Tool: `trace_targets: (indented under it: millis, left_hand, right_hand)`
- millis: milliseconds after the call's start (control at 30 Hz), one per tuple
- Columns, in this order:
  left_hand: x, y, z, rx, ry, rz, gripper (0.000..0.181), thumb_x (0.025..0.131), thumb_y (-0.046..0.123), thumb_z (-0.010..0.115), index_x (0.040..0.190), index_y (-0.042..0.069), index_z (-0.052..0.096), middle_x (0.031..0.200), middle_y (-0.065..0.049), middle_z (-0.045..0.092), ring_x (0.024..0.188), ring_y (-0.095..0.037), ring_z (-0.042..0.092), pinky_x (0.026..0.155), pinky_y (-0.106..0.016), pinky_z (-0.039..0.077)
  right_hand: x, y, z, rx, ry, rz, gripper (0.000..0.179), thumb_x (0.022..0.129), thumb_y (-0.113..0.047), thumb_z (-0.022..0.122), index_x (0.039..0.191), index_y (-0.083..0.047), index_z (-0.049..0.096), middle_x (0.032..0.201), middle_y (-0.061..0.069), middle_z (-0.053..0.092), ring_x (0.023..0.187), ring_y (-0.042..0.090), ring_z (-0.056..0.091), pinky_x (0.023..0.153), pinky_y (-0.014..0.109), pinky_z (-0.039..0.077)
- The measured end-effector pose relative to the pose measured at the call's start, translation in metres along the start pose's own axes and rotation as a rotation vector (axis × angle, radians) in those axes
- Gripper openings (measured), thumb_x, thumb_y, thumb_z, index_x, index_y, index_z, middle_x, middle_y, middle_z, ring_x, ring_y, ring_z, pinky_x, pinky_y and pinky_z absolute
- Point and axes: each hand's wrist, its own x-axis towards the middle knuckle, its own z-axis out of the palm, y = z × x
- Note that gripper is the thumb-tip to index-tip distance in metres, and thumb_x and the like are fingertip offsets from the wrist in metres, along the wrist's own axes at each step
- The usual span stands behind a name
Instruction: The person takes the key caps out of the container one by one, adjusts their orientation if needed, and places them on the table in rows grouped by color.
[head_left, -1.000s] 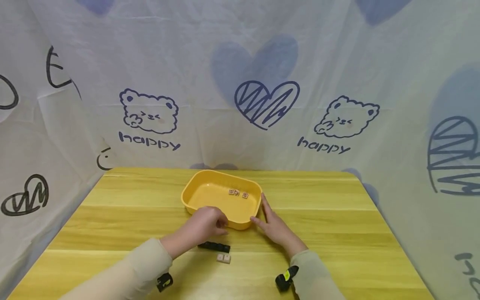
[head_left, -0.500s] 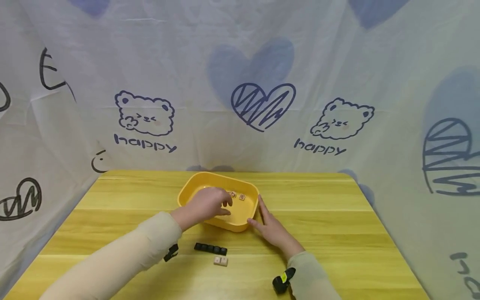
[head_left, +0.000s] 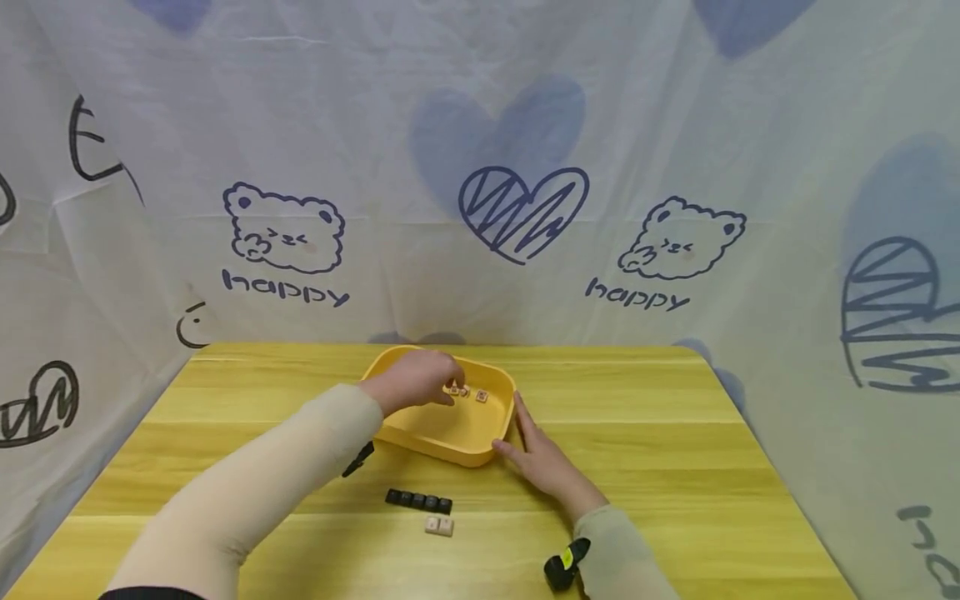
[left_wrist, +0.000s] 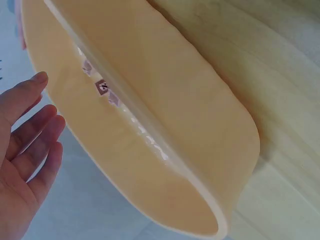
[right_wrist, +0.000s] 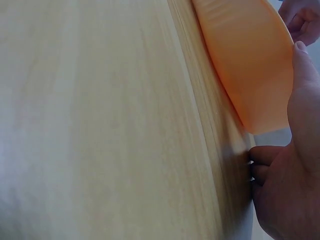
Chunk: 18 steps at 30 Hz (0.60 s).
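Note:
A yellow plastic tray (head_left: 442,450) stands toward the back of the table. My left hand (head_left: 422,379) reaches over it from the left; in the left wrist view its fingers (left_wrist: 42,125) are loosely bent and hold nothing. Small pinkish keycaps (head_left: 482,396) lie inside the tray along the far side, some right by the left fingertips. At the tray's near right corner my right hand (head_left: 546,462) holds it, thumb at the rim and fingers along the outer right wall. In the right wrist view the bent fingers (right_wrist: 262,155) are low beside the tray.
In front of the tray a row of black keycaps (head_left: 418,501) lies on the wooden table (head_left: 637,500). Two beige keycaps (head_left: 438,525) sit side by side just nearer. Behind the table hangs a white cloth (head_left: 405,275) with printed hearts and bears.
My left hand has moved from the tray's near rim, over and into the tray, toward the keycaps at its far side. The right hand has stayed at the tray's corner.

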Motion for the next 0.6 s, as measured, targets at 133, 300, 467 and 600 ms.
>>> trace_targets:
  millis: [133,300,467,600]
  left_hand:
    - [0.008,-0.005,0.006,-0.014,-0.027,-0.005,0.023,0.083,0.018,0.079,0.103,0.008,0.074,0.096,-0.004,0.070,0.085,-0.018,0.063,0.078,-0.034,0.053]
    - [0.020,-0.015,0.017,-0.053,-0.049,-0.034,0.022,0.083,0.017,0.079,0.103,0.008,0.074,0.093,-0.004,0.069,0.083,-0.017,0.062,0.077,-0.034,0.052]
    - [0.032,-0.025,0.030,-0.114,-0.094,-0.059,0.024,0.082,0.015,0.080,0.105,0.009,0.074,0.096,-0.003,0.069,0.086,-0.017,0.061,0.080,-0.035,0.051]
    - [0.039,-0.033,0.037,-0.134,-0.152,-0.024,0.032,0.081,0.012,0.080,0.111,0.006,0.072,0.106,-0.006,0.069,0.096,-0.020,0.063,0.088,-0.036,0.051]
  right_hand:
    - [-0.001,0.000,0.000,0.018,-0.005,0.010,0.090,0.094,-0.055,0.055,0.157,-0.029,-0.004,0.159,0.011,0.017,0.143,0.037,0.018,0.113,0.056,0.018]
    - [-0.002,0.000,-0.001,0.030,-0.004,0.009,0.090,0.094,-0.054,0.055,0.157,-0.029,-0.004,0.159,0.012,0.016,0.143,0.038,0.018,0.113,0.057,0.018]
    - [-0.003,0.000,-0.002,0.025,0.002,-0.009,0.089,0.095,-0.051,0.056,0.157,-0.026,-0.004,0.158,0.015,0.018,0.143,0.040,0.019,0.112,0.057,0.018]
    - [-0.003,-0.001,-0.001,0.026,-0.004,-0.014,0.090,0.095,-0.052,0.056,0.157,-0.026,-0.003,0.159,0.015,0.018,0.143,0.039,0.019,0.113,0.057,0.018]
